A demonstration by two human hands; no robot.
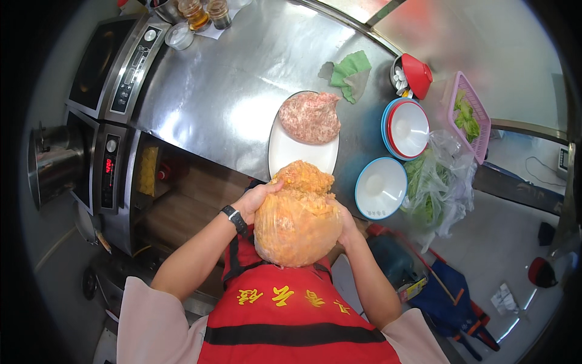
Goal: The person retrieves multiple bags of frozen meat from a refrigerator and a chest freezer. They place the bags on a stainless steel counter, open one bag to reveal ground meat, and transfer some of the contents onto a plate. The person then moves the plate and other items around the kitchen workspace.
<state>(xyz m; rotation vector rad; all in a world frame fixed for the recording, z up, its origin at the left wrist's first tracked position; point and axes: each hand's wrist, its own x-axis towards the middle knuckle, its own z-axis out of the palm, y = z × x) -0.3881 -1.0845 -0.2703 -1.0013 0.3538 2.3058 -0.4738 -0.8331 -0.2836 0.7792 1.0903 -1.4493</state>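
Between them, my left hand [258, 199] and my right hand [345, 223] hold a clear plastic bag of orange-yellow minced filling [295, 227] against the front of my red apron [291, 295]. Some filling [305, 176] bulges out at the bag's top, over the near end of a white oval plate [302, 157]. My left thumb presses the left side of that bulge. Farther up on the plate lies a mound of pink minced meat [310, 119]. The undersides of the bag and the fingers beneath it are hidden.
Right of the plate are stacked bowls [409, 129], a single blue-rimmed bowl [381, 188], bagged leafy greens [427, 191] and a pink basket [483, 132]. A green cloth [352, 73] lies beyond. Induction cookers [113, 164] stand left; jars [195, 16] stand at the far left of the steel counter [204, 91].
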